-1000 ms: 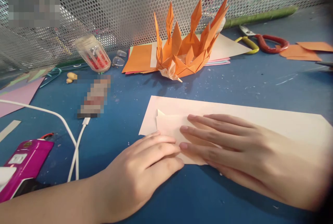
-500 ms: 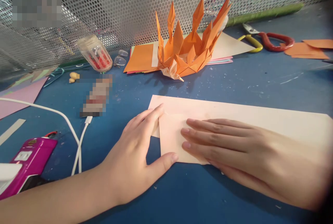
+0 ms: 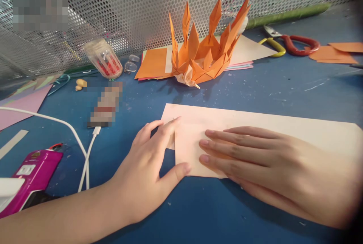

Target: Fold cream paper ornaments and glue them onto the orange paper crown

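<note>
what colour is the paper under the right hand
The paper is a plain, pale pinkish cream; it shows best in the head view, the only one.

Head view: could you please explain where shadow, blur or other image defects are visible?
In the head view, shadow lies below the right hand on the blue table; that hand blurs toward the dark right edge; pixelation hides an upper-left patch.

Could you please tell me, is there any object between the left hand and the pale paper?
No, nothing visible stands between them. The thumb and index finger of the left hand appear to rest directly on the pale paper, near its left end.
</note>
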A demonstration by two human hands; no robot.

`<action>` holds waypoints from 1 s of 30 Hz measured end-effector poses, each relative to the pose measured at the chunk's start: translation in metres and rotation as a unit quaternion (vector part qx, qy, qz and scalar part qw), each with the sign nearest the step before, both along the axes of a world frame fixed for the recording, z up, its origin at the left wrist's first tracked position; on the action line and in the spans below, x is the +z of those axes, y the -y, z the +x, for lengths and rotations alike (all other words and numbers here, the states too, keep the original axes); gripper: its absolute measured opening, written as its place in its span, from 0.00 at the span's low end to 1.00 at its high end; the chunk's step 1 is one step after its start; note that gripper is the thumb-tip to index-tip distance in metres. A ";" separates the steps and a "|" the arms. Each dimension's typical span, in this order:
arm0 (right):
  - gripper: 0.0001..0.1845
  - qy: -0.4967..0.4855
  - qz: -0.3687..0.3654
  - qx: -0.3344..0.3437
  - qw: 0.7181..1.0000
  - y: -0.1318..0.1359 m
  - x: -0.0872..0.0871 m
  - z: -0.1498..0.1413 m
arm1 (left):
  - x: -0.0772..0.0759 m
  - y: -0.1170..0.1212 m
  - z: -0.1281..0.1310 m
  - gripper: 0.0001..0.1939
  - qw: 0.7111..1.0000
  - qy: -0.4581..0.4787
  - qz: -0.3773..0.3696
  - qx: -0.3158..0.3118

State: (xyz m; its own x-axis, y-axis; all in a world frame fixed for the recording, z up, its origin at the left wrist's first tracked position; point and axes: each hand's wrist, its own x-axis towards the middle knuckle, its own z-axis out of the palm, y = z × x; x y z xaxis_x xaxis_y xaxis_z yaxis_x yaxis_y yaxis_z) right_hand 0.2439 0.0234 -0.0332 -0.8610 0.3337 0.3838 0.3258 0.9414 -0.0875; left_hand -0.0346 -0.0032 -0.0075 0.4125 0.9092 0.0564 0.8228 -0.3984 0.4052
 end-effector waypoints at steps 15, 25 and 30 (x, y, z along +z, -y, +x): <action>0.18 -0.082 -0.191 -0.059 0.976 -0.006 0.002 -0.005 | 0.005 0.000 0.005 0.21 0.996 -0.083 0.018 -0.037; 0.27 -0.020 -0.087 -0.014 0.996 -0.008 0.004 -0.002 | 0.003 0.002 0.006 0.23 0.993 -0.103 0.033 -0.045; 0.27 0.038 -0.031 0.022 0.999 -0.008 0.005 -0.001 | 0.003 0.002 0.006 0.24 0.992 -0.108 0.035 -0.047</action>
State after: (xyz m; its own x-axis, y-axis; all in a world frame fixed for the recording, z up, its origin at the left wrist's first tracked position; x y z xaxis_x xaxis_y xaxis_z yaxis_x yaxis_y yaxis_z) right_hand 0.2432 0.0314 -0.0280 -0.9012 0.3160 0.2964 0.2923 0.9484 -0.1225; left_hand -0.0290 -0.0050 -0.0045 0.5042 0.8634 0.0182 0.8457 -0.4979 0.1918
